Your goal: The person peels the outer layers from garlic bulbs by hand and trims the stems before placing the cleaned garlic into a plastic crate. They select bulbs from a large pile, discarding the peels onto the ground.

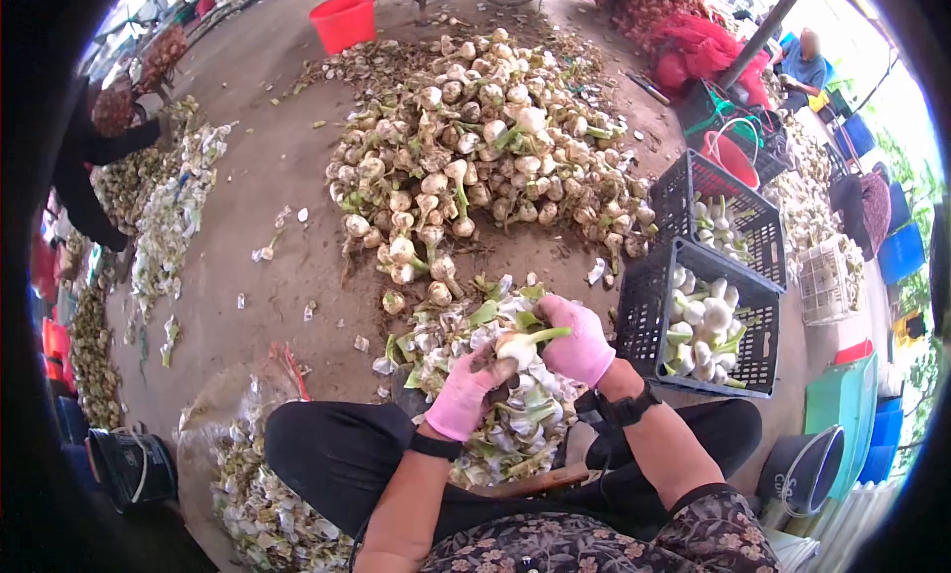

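A garlic bulb (515, 349) with a green stem is held between my two pink-gloved hands, above a heap of peeled skins. My left hand (464, 393) has its fingers closed against the root side of the bulb. Around the stem side curls my right hand (577, 343), with the stem tip pointing toward it. Loose white and green garlic skins (515, 424) lie between my crossed legs. Just ahead rises a large pile of unpeeled garlic (495, 157). To the right, a black crate (649, 320) holds cleaned white bulbs (708, 320).
Behind the near crate stands another black crate (684, 202) with some bulbs. A red bucket (344, 23) is at the far left of the pile. A dark bucket (804, 471) sits at right. Other people work at left (84, 167) and far right (804, 68).
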Demonstrator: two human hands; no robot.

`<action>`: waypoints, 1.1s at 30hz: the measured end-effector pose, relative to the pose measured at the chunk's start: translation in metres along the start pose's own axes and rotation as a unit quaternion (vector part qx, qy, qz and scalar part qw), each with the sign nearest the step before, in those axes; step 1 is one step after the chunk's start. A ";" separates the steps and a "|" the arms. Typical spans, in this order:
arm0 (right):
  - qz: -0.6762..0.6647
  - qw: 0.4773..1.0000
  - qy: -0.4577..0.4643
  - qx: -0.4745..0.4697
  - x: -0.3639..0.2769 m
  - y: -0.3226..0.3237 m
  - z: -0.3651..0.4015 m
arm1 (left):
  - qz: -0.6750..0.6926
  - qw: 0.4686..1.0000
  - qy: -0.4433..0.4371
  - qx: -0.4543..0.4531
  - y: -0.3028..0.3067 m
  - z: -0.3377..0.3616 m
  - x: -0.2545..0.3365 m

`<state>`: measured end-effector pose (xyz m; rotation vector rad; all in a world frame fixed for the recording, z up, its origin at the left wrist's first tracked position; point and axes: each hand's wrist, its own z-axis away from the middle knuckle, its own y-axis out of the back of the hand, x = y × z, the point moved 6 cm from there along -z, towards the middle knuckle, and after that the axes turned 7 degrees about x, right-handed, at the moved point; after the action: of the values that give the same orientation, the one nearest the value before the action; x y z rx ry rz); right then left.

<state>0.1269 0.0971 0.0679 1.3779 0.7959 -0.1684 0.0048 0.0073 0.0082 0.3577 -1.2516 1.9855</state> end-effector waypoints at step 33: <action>-0.306 0.947 -0.031 -0.091 -0.008 -0.001 0.014 | -0.220 0.967 -0.122 0.045 -0.004 0.002 0.019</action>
<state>0.1260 0.0818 0.0716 0.9113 1.1398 -0.6037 -0.0056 0.0153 0.0224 0.8684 -1.1109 1.6497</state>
